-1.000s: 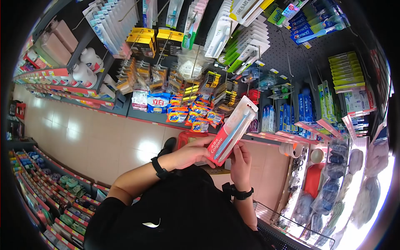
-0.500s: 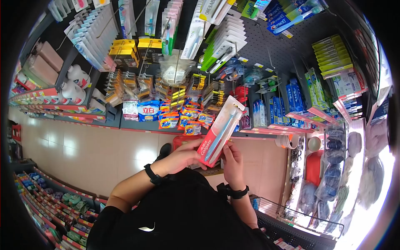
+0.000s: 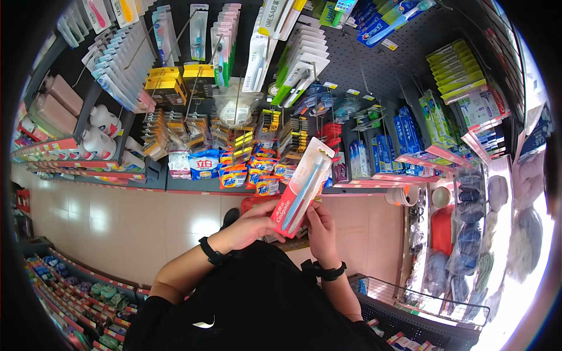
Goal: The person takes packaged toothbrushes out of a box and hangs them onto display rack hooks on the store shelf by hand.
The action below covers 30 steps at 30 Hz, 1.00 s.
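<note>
Pinching a long red-and-clear plastic Colgate toothbrush pack (image 3: 302,189) by its lower edges, bare left hand (image 3: 248,226) plus bare right hand (image 3: 322,233), probably so the front's readable.

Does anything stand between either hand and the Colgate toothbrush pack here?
Nothing visible does. The left hand directly holds the lower end of the Colgate toothbrush pack, and the right hand is at its lower right edge, with no other object showing between.

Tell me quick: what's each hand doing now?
Left hand: closed, holding the Colgate toothbrush pack.
Right hand: curled at the pack's right edge; whether gripping, cannot be told.
</note>
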Motion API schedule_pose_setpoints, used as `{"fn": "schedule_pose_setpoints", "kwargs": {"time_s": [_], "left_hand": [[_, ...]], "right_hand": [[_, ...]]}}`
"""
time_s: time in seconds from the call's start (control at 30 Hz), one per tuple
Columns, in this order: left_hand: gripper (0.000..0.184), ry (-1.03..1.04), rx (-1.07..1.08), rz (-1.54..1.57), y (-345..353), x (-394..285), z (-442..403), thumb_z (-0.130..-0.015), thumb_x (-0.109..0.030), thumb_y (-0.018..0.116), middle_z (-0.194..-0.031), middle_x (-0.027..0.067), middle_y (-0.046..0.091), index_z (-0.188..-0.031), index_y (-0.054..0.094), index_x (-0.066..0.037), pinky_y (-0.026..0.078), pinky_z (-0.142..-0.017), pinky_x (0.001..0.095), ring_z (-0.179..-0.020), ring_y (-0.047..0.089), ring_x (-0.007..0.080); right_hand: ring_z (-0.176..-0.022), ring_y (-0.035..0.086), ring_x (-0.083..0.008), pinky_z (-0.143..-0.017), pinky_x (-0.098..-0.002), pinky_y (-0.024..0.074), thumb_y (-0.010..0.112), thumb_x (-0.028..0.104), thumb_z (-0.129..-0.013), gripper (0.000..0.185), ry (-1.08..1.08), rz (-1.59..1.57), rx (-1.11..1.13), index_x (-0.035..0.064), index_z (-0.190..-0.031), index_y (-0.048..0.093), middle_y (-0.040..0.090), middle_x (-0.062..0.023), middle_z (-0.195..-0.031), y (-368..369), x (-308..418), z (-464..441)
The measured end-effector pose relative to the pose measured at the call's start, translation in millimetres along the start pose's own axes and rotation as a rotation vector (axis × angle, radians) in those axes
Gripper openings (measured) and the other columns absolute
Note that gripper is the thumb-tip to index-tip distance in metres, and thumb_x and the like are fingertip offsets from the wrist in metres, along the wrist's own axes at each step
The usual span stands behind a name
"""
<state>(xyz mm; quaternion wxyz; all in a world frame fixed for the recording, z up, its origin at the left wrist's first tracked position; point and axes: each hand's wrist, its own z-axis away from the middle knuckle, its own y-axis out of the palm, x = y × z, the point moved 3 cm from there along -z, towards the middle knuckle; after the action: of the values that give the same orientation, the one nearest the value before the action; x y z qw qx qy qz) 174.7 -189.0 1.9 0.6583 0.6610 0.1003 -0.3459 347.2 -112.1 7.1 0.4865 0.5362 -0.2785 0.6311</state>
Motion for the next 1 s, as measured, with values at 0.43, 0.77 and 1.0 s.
{"fn": "schedule_pose_setpoints", "kwargs": {"time_s": [0.43,0.77,1.0], "left_hand": [[0.061,-0.033,-0.049,-0.031,6.8,-7.0,-0.4,-0.091,-0.008,0.059,-0.132,0.0142,0.056,-0.147,0.036,-0.003,0.054,-0.089,0.0379,-0.114,0.062,0.0246],[0.058,-0.079,-0.119,-0.268,28.6,-8.0,-10.9,-0.093,-0.007,0.058,-0.123,0.0102,0.063,-0.148,0.039,-0.008,0.054,-0.082,0.0300,-0.099,0.065,0.0165],[0.039,-0.030,-0.080,-0.514,46.8,0.6,-59.7,-0.102,-0.012,0.049,-0.117,0.0023,0.060,-0.141,0.048,-0.008,0.053,-0.078,0.0263,-0.098,0.059,0.0091]], "right_hand": [[-0.088,0.060,-0.0069,-0.081,-0.0243,0.0489,0.048,0.017,-0.105,0.023,-0.056,0.013,0.038,0.0004,-0.116,0.060,0.065,-0.0026,-0.100,-5.0,-1.3,-1.1],[-0.087,0.053,-0.0045,-0.078,-0.0215,0.0439,0.051,0.015,-0.103,0.020,-0.053,-0.080,-0.001,0.0025,-0.114,0.062,0.062,0.0014,-0.097,-17.2,6.4,7.1],[-0.090,0.055,-0.0058,-0.078,-0.0231,0.0456,0.054,0.006,-0.099,0.028,-0.200,-0.043,-0.029,0.0027,-0.127,0.053,0.062,-0.0019,-0.107,-40.9,38.5,4.9]]}}
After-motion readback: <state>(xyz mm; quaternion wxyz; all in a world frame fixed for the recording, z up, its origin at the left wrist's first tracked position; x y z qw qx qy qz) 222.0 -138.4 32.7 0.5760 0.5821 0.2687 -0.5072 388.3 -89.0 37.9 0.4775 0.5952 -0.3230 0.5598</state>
